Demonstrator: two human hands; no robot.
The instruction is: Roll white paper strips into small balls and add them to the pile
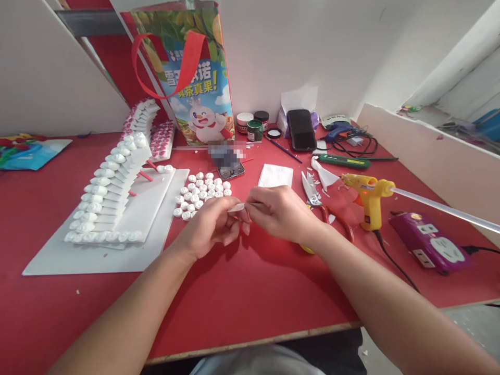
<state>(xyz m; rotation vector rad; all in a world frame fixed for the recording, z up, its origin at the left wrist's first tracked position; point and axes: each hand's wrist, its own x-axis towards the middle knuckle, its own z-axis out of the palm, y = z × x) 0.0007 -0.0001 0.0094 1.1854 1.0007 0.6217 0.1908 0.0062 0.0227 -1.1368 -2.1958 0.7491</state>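
My left hand (pixel 216 221) pinches a small, narrow white paper strip (pixel 236 208) between thumb and fingers. At its other end my right hand (pixel 275 208) is closed on the same strip, and the two hands nearly meet above the red table. Several small white paper rosettes (pixel 195 198) lie just beyond my left hand. Behind my right hand is a stack of white paper squares (pixel 275 176). To the left a curved white model (pixel 105 192), edged with white rosettes, stands on a white board (pixel 50 259).
Scissors (pixel 311 188) and a yellow hot glue gun (pixel 367 190) lie to the right, near a purple power strip (pixel 429 242). Further back are a phone (pixel 230 165), paint jars (pixel 254 130), a green cutter (pixel 344 161) and a large printed bag (pixel 195 78). The table's front edge (pixel 253 344) is close.
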